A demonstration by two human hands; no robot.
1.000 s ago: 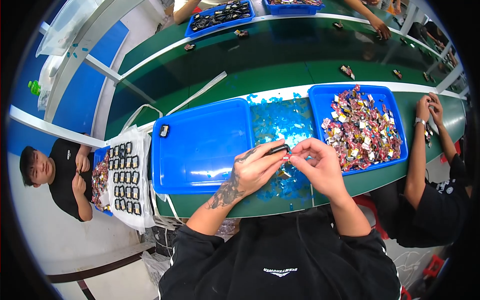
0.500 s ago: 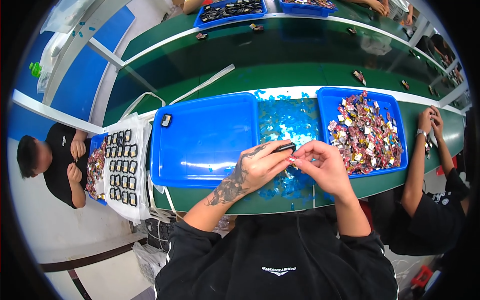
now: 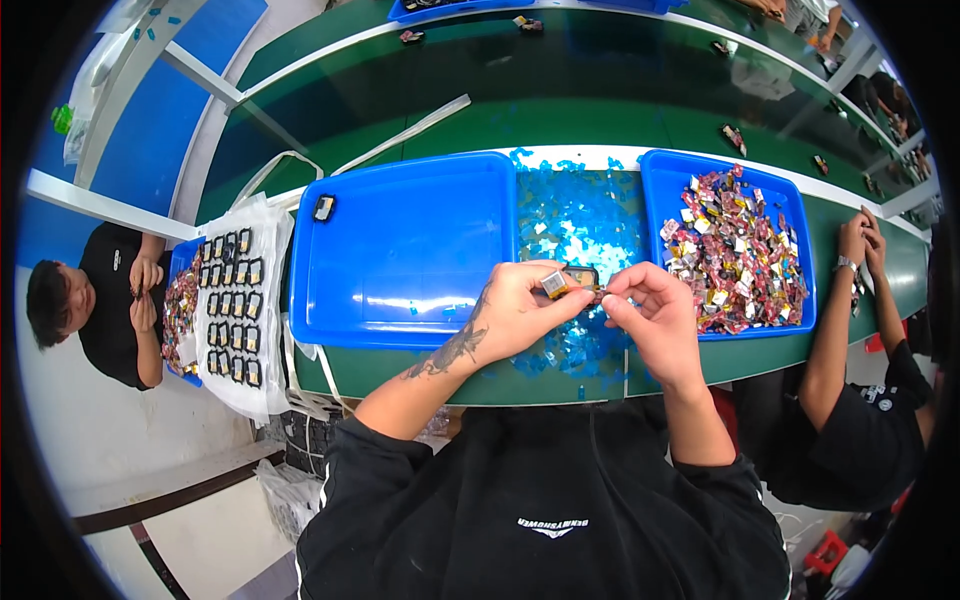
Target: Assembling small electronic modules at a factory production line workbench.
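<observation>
My left hand (image 3: 522,312) grips a small black-rimmed casing (image 3: 584,274) between thumb and fingers, with its open inner side showing. A small white-and-yellow block (image 3: 554,283) is at the casing's left edge by my left thumb. Thumb and forefinger of my right hand (image 3: 656,318) pinch at the casing's lower right corner; what lies between those fingertips is too small to make out. Under both hands, many loose blue film pieces (image 3: 572,215) cover the green table. In the blue tray (image 3: 410,250) at left lies one similar black casing (image 3: 324,208).
At right, a blue tray (image 3: 806,280) holds a heap of small red, white and yellow parts (image 3: 738,255). Rows of black casings (image 3: 228,303) lie on white sheeting at far left. One person (image 3: 120,300) works at left, another (image 3: 850,420) at right. A white rail (image 3: 588,157) runs behind the trays.
My left hand has turned over, so the casing's inner side and the white-and-yellow block now show. My right fingers stay close to the casing. The whole view has shifted slightly.
</observation>
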